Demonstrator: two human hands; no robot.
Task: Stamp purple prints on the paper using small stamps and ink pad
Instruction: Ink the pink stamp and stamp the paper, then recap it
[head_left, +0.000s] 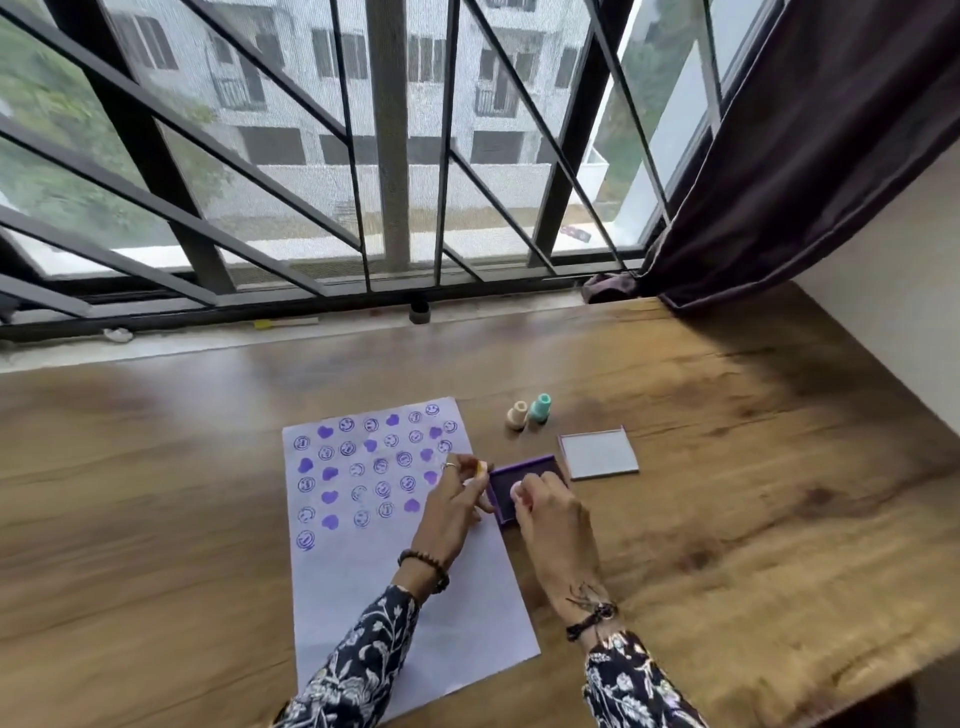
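Note:
A white sheet of paper (415, 613) lies on the wooden table, its upper half covered with purple smiley and heart prints. Right of it sits the open purple ink pad (506, 480). My right hand (545, 512) presses a small pale pink stamp (517, 489) down onto the pad. My left hand (454, 501) hovers at the paper's right edge, pinching a small yellow stamp (482, 467). Two more stamps, a beige one (517, 415) and a teal one (540, 408), stand behind the pad.
The ink pad's lid (598, 453) lies to the right of the pad. A barred window runs along the table's far edge, with a dark curtain (805, 182) hanging at the right. A small dark cup (420, 313) sits on the sill.

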